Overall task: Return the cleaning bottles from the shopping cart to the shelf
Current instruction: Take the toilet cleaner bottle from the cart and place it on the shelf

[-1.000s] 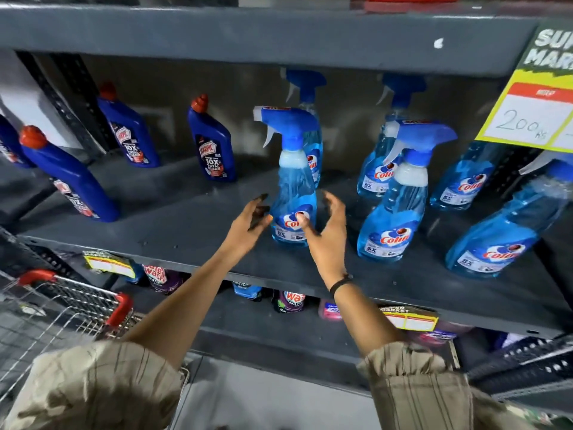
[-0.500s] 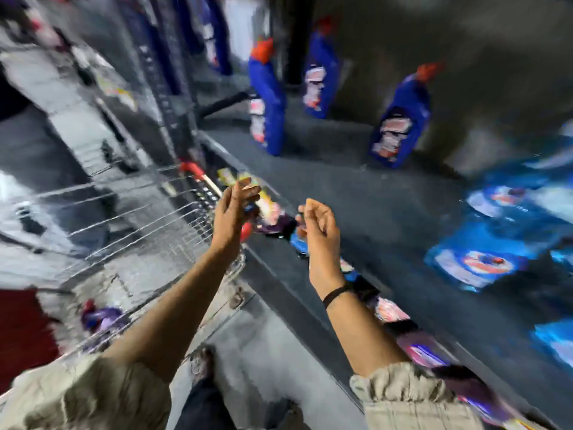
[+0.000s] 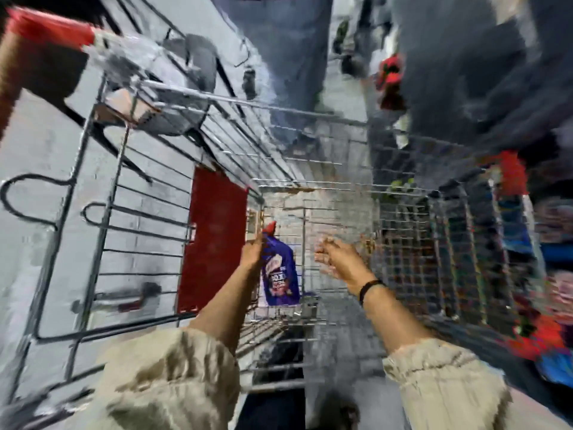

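I look down into the wire shopping cart (image 3: pixel 310 187); the picture is blurred by motion. A dark blue cleaning bottle (image 3: pixel 280 274) with a red cap lies on the cart's bottom. My left hand (image 3: pixel 252 252) hangs over the cart right beside the bottle's neck, fingers apart; touching or not, I cannot tell. My right hand (image 3: pixel 336 259) is spread open above the cart floor to the right of the bottle, holding nothing. The shelf with blue bottles (image 3: pixel 552 274) shows only as a blur at the right edge.
A red panel (image 3: pixel 214 240) is on the cart's child-seat flap, the red handle (image 3: pixel 49 29) at top left. Another person's legs in jeans (image 3: pixel 279 57) stand beyond the cart's far end. Grey floor lies to the left.
I turned from the shelf, where both hands left a spray bottle standing, to the cart. Both empty hands have moved down into the cart toward the blue bottle.
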